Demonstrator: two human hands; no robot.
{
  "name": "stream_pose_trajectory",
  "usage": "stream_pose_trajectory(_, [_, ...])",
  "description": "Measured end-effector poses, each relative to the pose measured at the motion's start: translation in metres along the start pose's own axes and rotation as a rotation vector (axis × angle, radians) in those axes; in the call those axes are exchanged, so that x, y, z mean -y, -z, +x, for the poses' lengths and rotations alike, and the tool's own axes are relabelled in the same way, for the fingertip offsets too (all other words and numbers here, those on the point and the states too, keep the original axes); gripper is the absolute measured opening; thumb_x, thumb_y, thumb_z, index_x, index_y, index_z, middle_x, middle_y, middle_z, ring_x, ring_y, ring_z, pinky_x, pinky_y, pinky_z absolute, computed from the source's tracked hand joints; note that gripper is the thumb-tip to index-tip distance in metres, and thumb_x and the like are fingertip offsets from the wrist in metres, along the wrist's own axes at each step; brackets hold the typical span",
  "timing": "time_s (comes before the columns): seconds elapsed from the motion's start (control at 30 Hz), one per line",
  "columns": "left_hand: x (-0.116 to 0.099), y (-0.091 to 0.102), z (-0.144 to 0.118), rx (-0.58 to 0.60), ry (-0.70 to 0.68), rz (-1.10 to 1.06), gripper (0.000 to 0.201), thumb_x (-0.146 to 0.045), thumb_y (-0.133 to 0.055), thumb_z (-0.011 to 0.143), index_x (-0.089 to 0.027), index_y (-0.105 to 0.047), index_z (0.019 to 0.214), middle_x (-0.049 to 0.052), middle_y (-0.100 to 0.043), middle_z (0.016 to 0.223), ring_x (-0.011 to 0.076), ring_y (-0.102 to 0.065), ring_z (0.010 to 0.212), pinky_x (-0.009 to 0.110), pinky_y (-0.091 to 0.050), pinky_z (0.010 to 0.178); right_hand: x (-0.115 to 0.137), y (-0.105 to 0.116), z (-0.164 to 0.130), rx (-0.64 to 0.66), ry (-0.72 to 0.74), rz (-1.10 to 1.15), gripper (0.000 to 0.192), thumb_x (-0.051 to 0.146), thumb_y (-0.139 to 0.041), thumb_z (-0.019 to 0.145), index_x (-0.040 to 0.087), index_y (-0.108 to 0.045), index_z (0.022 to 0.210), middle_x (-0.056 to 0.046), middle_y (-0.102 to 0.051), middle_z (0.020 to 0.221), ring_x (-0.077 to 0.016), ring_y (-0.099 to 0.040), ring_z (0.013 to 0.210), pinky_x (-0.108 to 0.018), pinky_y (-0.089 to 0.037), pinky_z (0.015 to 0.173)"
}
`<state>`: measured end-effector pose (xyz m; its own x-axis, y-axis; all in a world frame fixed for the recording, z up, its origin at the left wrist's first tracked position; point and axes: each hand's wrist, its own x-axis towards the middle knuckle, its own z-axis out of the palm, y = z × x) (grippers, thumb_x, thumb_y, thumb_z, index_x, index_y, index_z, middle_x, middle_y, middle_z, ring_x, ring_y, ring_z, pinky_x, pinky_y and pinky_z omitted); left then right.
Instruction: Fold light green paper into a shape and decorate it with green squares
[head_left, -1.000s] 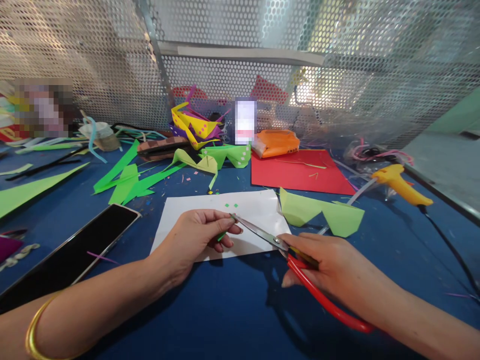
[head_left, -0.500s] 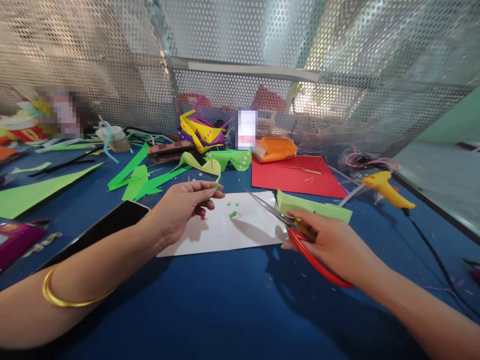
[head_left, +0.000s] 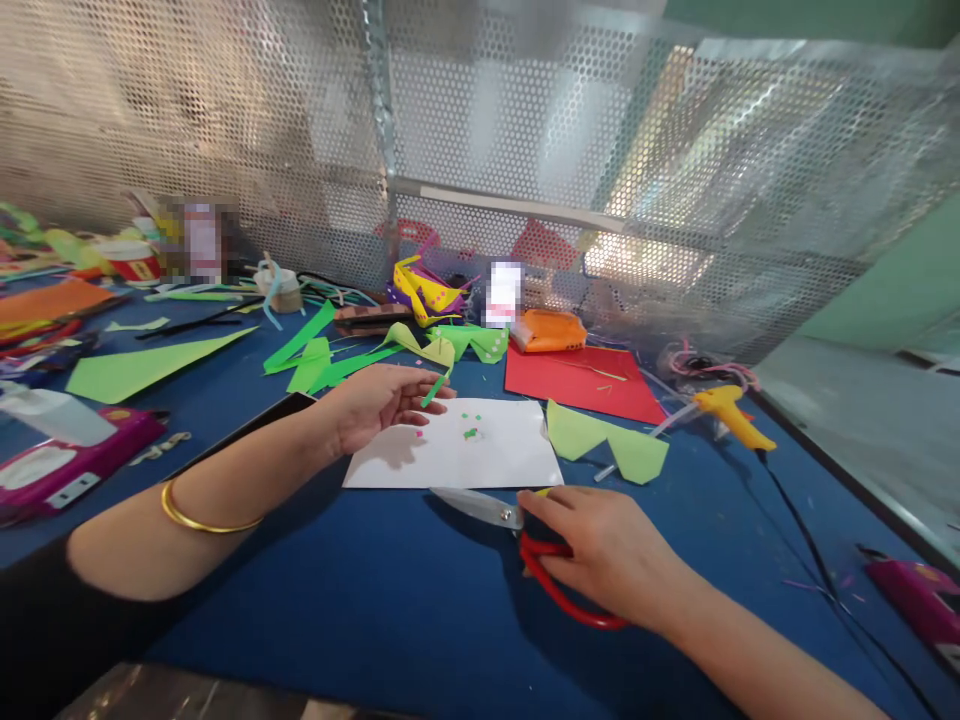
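**Thin strip pinched, scissors laid flat**

Left hand (head_left: 375,400) pinched on one green paper strip (head_left: 433,388), over the white sheet (head_left: 502,455): feather-light, floppy, easily creased; best held near an end. Right hand (head_left: 592,545) closed around one pair of red-handled scissors (head_left: 510,520), blades together, lying on the tabletop (head_left: 360,600): rigid, sharp; best gripped by the loops. A few green snippets (head_left: 470,432) on the sheet.

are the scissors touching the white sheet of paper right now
Apart. The head view shows a strip of blue table between the scissors, under the right hand, and the white paper's near edge.
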<state>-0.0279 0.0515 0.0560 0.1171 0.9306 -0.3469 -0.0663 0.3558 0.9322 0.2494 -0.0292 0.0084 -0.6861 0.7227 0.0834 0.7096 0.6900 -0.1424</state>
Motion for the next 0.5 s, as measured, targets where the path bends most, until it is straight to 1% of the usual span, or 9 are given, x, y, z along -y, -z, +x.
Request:
stream_pose_trajectory(0.07, [0.001, 0.004, 0.0, 0.003, -0.018, 0.015, 0.017, -0.029, -0.066, 0.081, -0.014, -0.073, 0.08, 0.012, -0.075, 0.098, 0.0134, -0.067, 0.072, 0.019, -0.053, 0.055, 0.005, 0.003, 0.002, 0.032, 0.0, -0.021, 0.041, 0.028, -0.063, 0.08, 0.016, -0.063, 0.119, -0.009, -0.071, 0.092, -0.0243, -0.068, 0.082, -0.034, -0.049, 0.068])
stream_pose_trajectory(0.13, [0.003, 0.011, 0.002, -0.001, -0.085, 0.119, 0.018, -0.03, -0.069, 0.078, -0.014, -0.073, 0.085, 0.012, -0.075, 0.103, 0.0136, -0.068, 0.073, 0.02, -0.052, 0.056, 0.011, 0.01, 0.005, 0.074, -0.014, -0.044, 0.041, 0.025, -0.06, 0.081, 0.016, -0.062, 0.121, -0.008, -0.071, 0.089, -0.0239, -0.067, 0.08, -0.033, -0.047, 0.066])
stream_pose_trajectory(0.2, [0.004, 0.018, 0.006, -0.026, -0.209, 0.37, 0.024, -0.033, -0.067, 0.078, -0.015, -0.072, 0.093, 0.012, -0.075, 0.103, 0.0153, -0.069, 0.073, 0.022, -0.051, 0.056, 0.019, 0.018, 0.008, 0.122, -0.023, -0.088, 0.042, 0.022, -0.057, 0.08, 0.016, -0.061, 0.121, -0.009, -0.07, 0.088, -0.0234, -0.067, 0.077, -0.032, -0.045, 0.062])
stream_pose_trajectory(0.27, [0.005, 0.027, 0.012, -0.071, -0.325, 0.651, 0.028, -0.034, -0.06, 0.08, -0.016, -0.072, 0.097, 0.011, -0.076, 0.098, 0.0175, -0.07, 0.073, 0.024, -0.05, 0.055, 0.028, 0.024, 0.012, 0.177, -0.018, -0.151, 0.043, 0.021, -0.056, 0.08, 0.014, -0.061, 0.122, -0.01, -0.071, 0.086, -0.0235, -0.067, 0.072, -0.031, -0.042, 0.057])
stream_pose_trajectory(0.3, [0.005, 0.031, 0.015, -0.094, -0.364, 0.763, 0.028, -0.034, -0.057, 0.081, -0.017, -0.073, 0.097, 0.01, -0.077, 0.095, 0.0185, -0.071, 0.073, 0.025, -0.049, 0.055, 0.033, 0.027, 0.013, 0.212, -0.013, -0.188, 0.044, 0.021, -0.056, 0.08, 0.013, -0.06, 0.123, -0.011, -0.071, 0.085, -0.0238, -0.067, 0.07, -0.031, -0.041, 0.055])
stream_pose_trajectory(0.37, [0.006, 0.038, 0.02, -0.135, -0.41, 0.908, 0.026, -0.031, -0.057, 0.079, -0.018, -0.074, 0.092, 0.008, -0.077, 0.093, 0.0204, -0.071, 0.075, 0.027, -0.05, 0.06, 0.043, 0.031, 0.017, 0.29, -0.014, -0.27, 0.045, 0.022, -0.058, 0.079, 0.01, -0.06, 0.123, -0.012, -0.072, 0.083, -0.0244, -0.068, 0.066, -0.031, -0.038, 0.05])
stream_pose_trajectory(0.43, [0.006, 0.044, 0.023, -0.187, -0.449, 1.017, 0.023, -0.026, -0.057, 0.077, -0.02, -0.076, 0.089, 0.007, -0.077, 0.097, 0.0234, -0.07, 0.086, 0.03, -0.05, 0.071, 0.048, 0.034, 0.023, 0.382, -0.032, -0.341, 0.039, 0.022, -0.063, 0.077, 0.01, -0.065, 0.114, -0.012, -0.072, 0.077, -0.0243, -0.068, 0.06, -0.03, -0.035, 0.046])
stream_pose_trajectory(0.47, [0.006, 0.047, 0.025, -0.215, -0.47, 1.08, 0.024, -0.024, -0.056, 0.077, -0.021, -0.076, 0.089, 0.007, -0.076, 0.1, 0.0251, -0.069, 0.093, 0.032, -0.049, 0.077, 0.049, 0.036, 0.027, 0.424, -0.036, -0.358, 0.03, 0.021, -0.064, 0.077, 0.011, -0.069, 0.105, -0.011, -0.072, 0.073, -0.0234, -0.067, 0.058, -0.029, -0.034, 0.045])
stream_pose_trajectory(0.5, [0.007, 0.05, 0.026, -0.24, -0.489, 1.139, 0.025, -0.022, -0.055, 0.078, -0.021, -0.077, 0.091, 0.007, -0.076, 0.104, 0.0266, -0.067, 0.099, 0.033, -0.048, 0.082, 0.047, 0.039, 0.034, 0.439, -0.032, -0.357, 0.019, 0.02, -0.065, 0.077, 0.013, -0.072, 0.094, -0.01, -0.071, 0.068, -0.0222, -0.067, 0.056, -0.028, -0.033, 0.045])
